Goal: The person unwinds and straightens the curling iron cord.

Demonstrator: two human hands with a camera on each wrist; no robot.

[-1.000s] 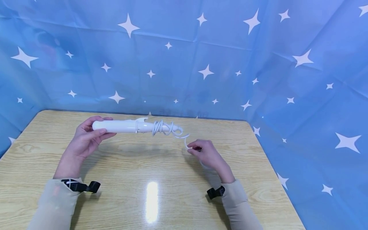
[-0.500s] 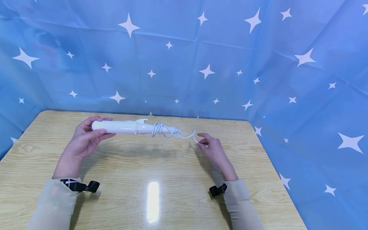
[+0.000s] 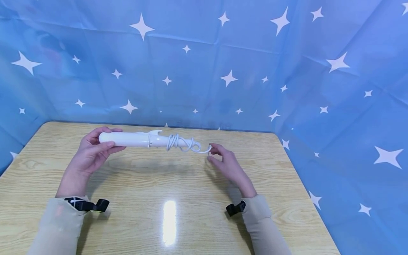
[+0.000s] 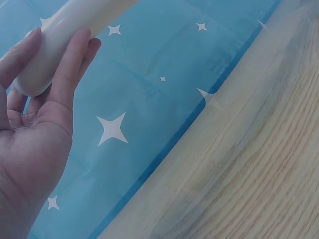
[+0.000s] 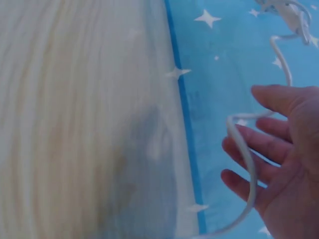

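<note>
A white wand-shaped appliance (image 3: 127, 139) is held lengthwise above a wood-grain bench (image 3: 134, 209), its rounded end at left in the grip of a person's left hand (image 3: 90, 154), thumb on one side and fingers on the other, a black wrist camera (image 3: 92, 205) strapped over the cuff. Farther right, a small hooked lever (image 3: 155, 132) rises from the body near its middle, and beyond it several loose, overlapping turns of white cord (image 5: 250, 169) circle the narrower end. From there a slack length crosses to the right hand (image 3: 227, 163), whose fingers are parted and relaxed, the line lying across them with the thumb apart, rather than pinched; it runs on past the hand and out of the right wrist view. The work appears to be partway along: some of the cord is wrapped about the appliance, while the stretch at the right hand is free, though whether it is being wound or unwound cannot be told. No brand or label can be read on the appliance. Behind, a blue backdrop (image 3: 197, 63) printed with white four-pointed stars carries faint marks along its lower edge, too blurred to read.
</note>
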